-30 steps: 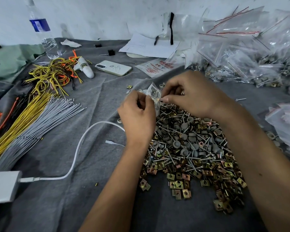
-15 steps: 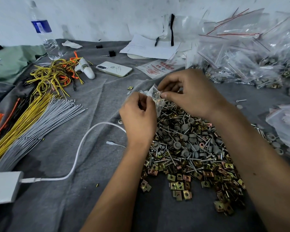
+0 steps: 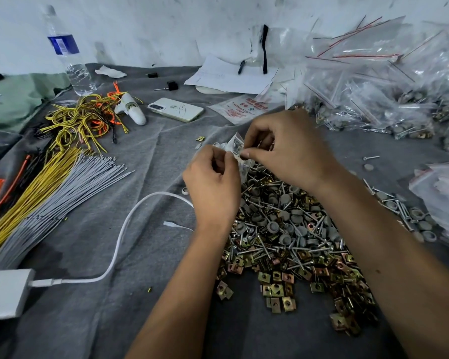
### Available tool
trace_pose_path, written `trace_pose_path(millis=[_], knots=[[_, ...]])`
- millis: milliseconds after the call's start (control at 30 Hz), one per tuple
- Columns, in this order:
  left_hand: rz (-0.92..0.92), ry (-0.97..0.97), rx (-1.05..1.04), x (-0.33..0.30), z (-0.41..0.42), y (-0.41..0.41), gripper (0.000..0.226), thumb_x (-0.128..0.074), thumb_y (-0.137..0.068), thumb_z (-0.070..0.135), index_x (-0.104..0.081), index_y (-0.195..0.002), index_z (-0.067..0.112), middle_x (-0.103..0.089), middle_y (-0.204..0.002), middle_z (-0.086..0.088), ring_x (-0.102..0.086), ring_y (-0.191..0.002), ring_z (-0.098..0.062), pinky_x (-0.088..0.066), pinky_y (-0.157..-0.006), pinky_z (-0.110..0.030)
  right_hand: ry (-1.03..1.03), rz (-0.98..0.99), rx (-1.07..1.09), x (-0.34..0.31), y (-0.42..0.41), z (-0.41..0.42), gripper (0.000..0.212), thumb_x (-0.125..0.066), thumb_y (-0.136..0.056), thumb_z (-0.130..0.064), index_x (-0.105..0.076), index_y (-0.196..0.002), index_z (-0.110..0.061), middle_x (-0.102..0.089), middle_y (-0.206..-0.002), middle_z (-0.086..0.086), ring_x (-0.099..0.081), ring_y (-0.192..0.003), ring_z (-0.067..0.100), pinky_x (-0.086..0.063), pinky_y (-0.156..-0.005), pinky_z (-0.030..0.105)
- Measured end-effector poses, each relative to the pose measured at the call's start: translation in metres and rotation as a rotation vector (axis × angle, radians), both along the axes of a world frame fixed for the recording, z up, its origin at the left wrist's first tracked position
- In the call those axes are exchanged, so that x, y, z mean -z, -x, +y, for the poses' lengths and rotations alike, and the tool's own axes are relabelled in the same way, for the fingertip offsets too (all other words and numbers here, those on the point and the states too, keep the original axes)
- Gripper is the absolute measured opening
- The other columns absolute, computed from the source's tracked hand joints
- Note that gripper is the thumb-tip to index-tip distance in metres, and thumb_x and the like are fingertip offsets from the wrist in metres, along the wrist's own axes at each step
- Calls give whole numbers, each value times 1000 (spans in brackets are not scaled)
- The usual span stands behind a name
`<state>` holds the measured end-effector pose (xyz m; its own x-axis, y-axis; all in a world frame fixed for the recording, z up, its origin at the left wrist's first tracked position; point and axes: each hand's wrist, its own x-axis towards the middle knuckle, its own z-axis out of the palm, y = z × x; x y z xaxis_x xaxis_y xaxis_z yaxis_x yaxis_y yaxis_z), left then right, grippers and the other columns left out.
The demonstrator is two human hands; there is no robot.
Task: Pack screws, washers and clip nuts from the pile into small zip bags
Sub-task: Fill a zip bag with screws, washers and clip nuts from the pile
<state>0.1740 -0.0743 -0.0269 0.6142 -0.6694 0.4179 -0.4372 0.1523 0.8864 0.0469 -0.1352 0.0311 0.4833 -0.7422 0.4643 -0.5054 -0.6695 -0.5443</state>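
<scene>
Head view: left hand (image 3: 213,177) and right hand (image 3: 288,149) both pinch a small bag (image 3: 236,146) above the pile's (image 3: 290,242) far edge. If either pinch slips, the bag could tip and spill its parts back into the pile.

1. The grey cloth (image 3: 94,255) is seen as matt, slightly fuzzy fabric, creased in places.
2. On the cloth, the pile (image 3: 290,244) is made up of shiny steel screws, dull grey washers and brassy, iridescent plated clip nuts.
3. Above the pile's far edge, a small zip bag (image 3: 236,144) of clear, crinkled, glossy plastic is noted.
4. Left of the pile, a smooth white plastic-sheathed cable (image 3: 119,244) is seen.
5. Further left of the pile, grey and yellow cable ties (image 3: 49,198) of smooth plastic are laid.
6. Beyond the pile, a glossy phone (image 3: 175,109) and matt white paper sheets (image 3: 231,76) are seen.
</scene>
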Motion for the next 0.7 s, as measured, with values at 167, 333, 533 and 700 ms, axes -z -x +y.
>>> trace_pose_path(millis=[167,333,533,700], knots=[[1,-2,5,0,0,0,19,-63,-92,14,-63,-74,8,-64,-67,-6,-59,-65,-24,-47,-62,-43,-79,-99,-24,3,1,0,10,-87,-79,-20,-77,-83,-20,-72,-76,-13,-68,-68,0,-47,-61,8],[1,0,0,0,1,0,17,-62,-91,11,-64,-74,10,-65,-65,-4,-59,-63,-22,-47,-58,-36,-30,-44,119,14,13,-10,8,-80,-87,-19,-76,-94,-22,-73,-87,-12,-66,-74,-2,-57,-72,18],[12,0,8,1,-1,0,18,-62,-92,11,-63,-74,9,-65,-65,-6,-59,-62,-24,-46,-57,-34,-57,553,119,24,18,-16,41,-78,-86,-40,-69,-126,-34,-62,-129,3,-58,-120,25,-47,-100,37],[13,6,11,1,0,0,19,-62,-92,10,-63,-73,11,-64,-63,-4,-58,-61,-21,-41,-53,-23,16,470,107,26,16,-15,29,-83,-84,-29,-76,-111,-36,-58,-107,-4,-58,-110,22,-38,-86,28]])
